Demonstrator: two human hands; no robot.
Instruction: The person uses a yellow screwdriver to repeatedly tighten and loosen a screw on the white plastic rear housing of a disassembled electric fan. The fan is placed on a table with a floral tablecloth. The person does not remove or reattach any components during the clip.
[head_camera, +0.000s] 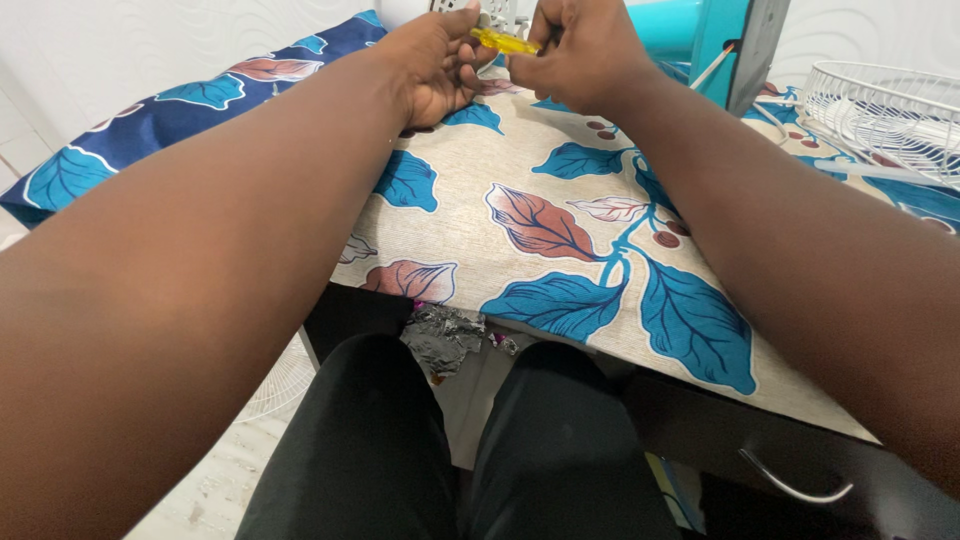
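head view: both hands (520, 55) grip a yellow screwdriver handle (505, 42) over leaf-patterned cloth (560, 240).

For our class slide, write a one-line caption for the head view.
Both hands, left hand and right hand, hold a yellow tool over a leaf-patterned tablecloth.

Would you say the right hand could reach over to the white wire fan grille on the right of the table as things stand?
Probably yes. The white wire grille lies open on the leaf-patterned tablecloth, to the right of the right hand. Only the teal fan part stands between them, and the hand would first have to let go of the yellow-handled tool.
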